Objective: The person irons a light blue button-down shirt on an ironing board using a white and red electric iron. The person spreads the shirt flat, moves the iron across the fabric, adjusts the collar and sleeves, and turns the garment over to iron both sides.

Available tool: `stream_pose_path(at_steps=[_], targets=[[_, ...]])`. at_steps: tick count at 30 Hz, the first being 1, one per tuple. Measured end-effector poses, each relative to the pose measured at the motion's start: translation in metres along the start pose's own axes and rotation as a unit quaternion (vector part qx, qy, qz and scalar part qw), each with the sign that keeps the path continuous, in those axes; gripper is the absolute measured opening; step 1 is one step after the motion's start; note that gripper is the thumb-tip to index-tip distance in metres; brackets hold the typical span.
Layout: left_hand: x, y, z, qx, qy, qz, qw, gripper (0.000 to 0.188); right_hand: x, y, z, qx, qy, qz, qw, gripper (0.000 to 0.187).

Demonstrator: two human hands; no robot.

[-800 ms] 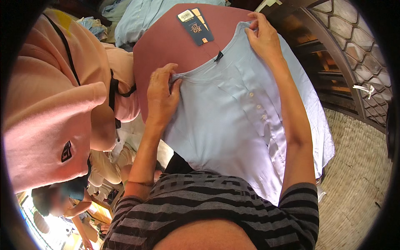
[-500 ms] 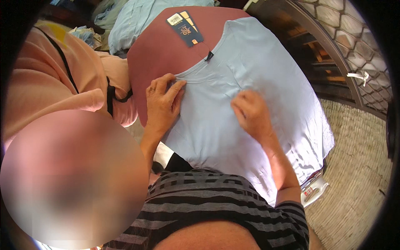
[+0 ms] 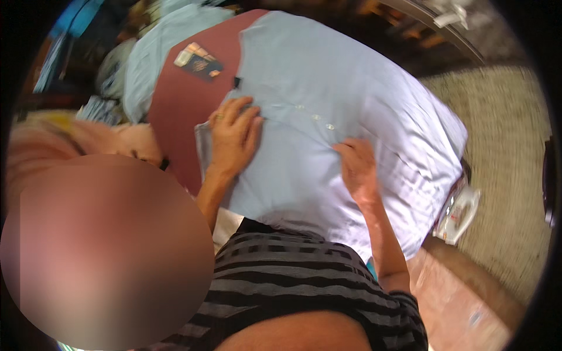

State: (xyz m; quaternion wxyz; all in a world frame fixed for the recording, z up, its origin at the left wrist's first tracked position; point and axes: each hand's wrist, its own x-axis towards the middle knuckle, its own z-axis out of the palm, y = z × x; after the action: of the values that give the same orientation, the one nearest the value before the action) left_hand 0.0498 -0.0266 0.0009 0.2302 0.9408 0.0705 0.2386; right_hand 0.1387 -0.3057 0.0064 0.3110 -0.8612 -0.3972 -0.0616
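A light blue shirt [image 3: 298, 52] lies spread over a maroon padded surface [image 3: 175, 111], with a row of pale buttons down its middle. My left hand [image 3: 234, 137] rests on the cloth near the neckline, fingers spread and a ring on one of them. At the lower end of the buttons, my right hand [image 3: 358, 167] has its fingers drawn together on the shirt, pinching the cloth. Dark hang tags [image 3: 199, 61] lie on the maroon surface beside the neckline, near a small black label [image 3: 236, 83].
More pale blue cloth [image 3: 146, 55] is heaped at the far left. A person in peach clothing [image 3: 76, 140] is close on the left. A white handled plastic object [image 3: 459, 216] stands at the right edge, above the tan floor covering [image 3: 497, 146].
The view has turned, so the surface and tags sit further left. A row of buttons now shows on the shirt. My right hand has moved down along the front; my left stays near the neckline.
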Motion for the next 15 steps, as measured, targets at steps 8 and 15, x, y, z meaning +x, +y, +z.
stream_pose_path(at_steps=[8, 15], targets=[[0.032, -0.006, 0.023, 0.129, -0.058, 0.026, 0.990, 0.041, -0.047, 0.005, -0.048, -0.033, 0.135, 0.120, 0.983, 0.022], [0.042, -0.019, 0.027, 0.018, 0.037, 0.054, 0.998, 0.028, -0.181, 0.109, -0.153, -0.304, 0.281, 0.282, 0.865, 0.026]])
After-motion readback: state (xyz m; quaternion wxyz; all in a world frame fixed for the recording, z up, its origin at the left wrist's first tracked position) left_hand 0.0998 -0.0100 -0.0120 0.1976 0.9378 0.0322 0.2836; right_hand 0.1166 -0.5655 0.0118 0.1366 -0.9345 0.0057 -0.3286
